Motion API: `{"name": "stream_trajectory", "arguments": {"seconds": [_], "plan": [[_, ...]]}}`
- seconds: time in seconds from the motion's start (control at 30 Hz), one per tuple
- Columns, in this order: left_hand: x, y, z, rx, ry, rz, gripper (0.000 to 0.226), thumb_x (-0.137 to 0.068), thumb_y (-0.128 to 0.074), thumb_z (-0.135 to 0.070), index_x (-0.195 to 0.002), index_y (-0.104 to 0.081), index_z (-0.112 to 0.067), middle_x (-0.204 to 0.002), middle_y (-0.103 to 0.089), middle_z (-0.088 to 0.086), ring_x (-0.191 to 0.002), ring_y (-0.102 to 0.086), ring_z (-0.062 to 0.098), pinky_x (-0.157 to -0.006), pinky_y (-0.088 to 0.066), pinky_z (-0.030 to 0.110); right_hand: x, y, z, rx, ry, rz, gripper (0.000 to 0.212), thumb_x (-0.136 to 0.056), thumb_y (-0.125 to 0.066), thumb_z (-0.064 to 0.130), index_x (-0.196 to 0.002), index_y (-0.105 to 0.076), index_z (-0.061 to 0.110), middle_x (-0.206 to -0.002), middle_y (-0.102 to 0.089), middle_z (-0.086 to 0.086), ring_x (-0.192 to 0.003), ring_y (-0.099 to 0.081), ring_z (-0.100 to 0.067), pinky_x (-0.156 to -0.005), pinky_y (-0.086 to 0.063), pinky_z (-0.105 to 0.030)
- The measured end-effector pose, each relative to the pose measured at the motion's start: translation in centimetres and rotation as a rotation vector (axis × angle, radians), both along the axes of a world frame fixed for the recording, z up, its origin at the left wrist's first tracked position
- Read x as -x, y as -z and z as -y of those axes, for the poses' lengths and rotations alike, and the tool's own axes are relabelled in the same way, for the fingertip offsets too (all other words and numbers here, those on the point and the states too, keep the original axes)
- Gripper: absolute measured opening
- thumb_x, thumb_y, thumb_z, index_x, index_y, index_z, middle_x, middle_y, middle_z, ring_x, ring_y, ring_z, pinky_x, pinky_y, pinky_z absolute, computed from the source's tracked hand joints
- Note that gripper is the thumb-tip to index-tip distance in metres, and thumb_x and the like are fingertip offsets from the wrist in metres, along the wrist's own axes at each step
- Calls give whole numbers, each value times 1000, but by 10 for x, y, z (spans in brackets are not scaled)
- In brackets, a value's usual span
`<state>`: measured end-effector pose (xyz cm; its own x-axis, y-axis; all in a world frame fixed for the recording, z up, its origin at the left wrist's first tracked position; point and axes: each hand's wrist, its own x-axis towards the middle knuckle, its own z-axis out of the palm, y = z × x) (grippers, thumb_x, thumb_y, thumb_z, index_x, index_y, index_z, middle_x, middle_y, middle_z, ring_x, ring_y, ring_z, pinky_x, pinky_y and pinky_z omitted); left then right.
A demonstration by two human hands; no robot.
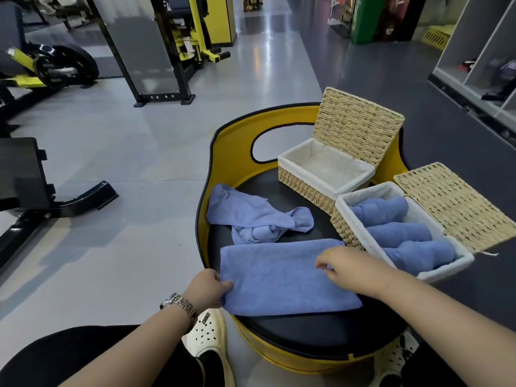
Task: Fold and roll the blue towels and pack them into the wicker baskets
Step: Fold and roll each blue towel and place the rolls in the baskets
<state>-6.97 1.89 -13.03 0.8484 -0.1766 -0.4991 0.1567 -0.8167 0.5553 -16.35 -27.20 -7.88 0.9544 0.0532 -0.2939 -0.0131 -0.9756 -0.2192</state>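
**Both hands on folded towel, roll not yet started**

Head view: left hand (208, 287) pinches the left short edge of the folded blue towel (284, 277), thumb on top, fingers curled under the cloth. Right hand (344, 268) rests on the towel's upper right part, fingers curled down and nipping the fabric. Towel lies flat as a long rectangle on the black round seat (321, 331), which serves as the desk, directly between the two hands.

Risks, judged: rolling from one end could skew, since the strip sits at a slight angle and its near edge is close to the seat rim, so cloth may slide off toward the floor. A loose roll would likely unfurl on transfer. Near basket (351, 199) already holds three rolls (396, 231) and looks full; the next one probably belongs in the empty far basket (296, 174). Crumpled towel (251, 216) lies just beyond the folded one, touching its far edge, and might snag
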Motion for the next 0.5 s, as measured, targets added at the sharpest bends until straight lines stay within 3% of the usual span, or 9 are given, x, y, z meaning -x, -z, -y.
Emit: {"name": "stream_trajectory", "arguments": {"seconds": [0.07,0.17,0.27,0.37,0.43,0.5], "plan": [[2,-17,12,82,-4,93,31,-79,-65,-25,-60,-44,-12,-52,-51,6,-51,-51,21,-61,-55,44,0,-1,1,-59,25,17,29,-94,-45,22,-115,-63,30,-114,-66,10,-103,-60,-12,-85,-48,-27],[12,-41,44,143,84,228,30,-78,-62,-34,-70,-53,-7,-63,-61,11,-59,-59,22,-61,-51,39,-1,-3,-1,-249,96,51,22,-92,-54,29,-111,-65,27,-102,-68,10,-91,-61,-6,-81,-49,-23],[30,-55,82,273,176,275,20,-81,-62,-35,-77,-57,-16,-60,-61,-4,-56,-57,8,-57,-45,25,-6,-4,-4,-582,270,117,29,-90,-59,38,-116,-60,26,-93,-67,7,-83,-65,-9,-79,-52,-26],[45,-58,117,306,330,304,12,-85,-60,-33,-82,-56,-22,-61,-60,-8,-53,-53,1,-54,-39,20,-12,-8,-5,-876,469,141,31,-92,-57,37,-118,-53,22,-91,-66,-5,-76,-67,-18,-65,-54,-26],[53,-58,134,349,437,290,9,-88,-58,-32,-90,-58,-24,-67,-61,-8,-56,-54,1,-60,-42,23,-14,-10,-2,-879,531,201,32,-89,-61,34,-117,-51,22,-90,-64,-2,-77,-64,-13,-64,-51,-22],[57,-55,144,389,561,246,17,-92,-54,-32,-103,-61,-22,-91,-65,-6,-74,-58,3,-75,-46,24,-14,-8,7,-631,477,272,35,-86,-64,29,-117,-50,23,-91,-62,3,-80,-61,-10,-72,-48,-23]]}}
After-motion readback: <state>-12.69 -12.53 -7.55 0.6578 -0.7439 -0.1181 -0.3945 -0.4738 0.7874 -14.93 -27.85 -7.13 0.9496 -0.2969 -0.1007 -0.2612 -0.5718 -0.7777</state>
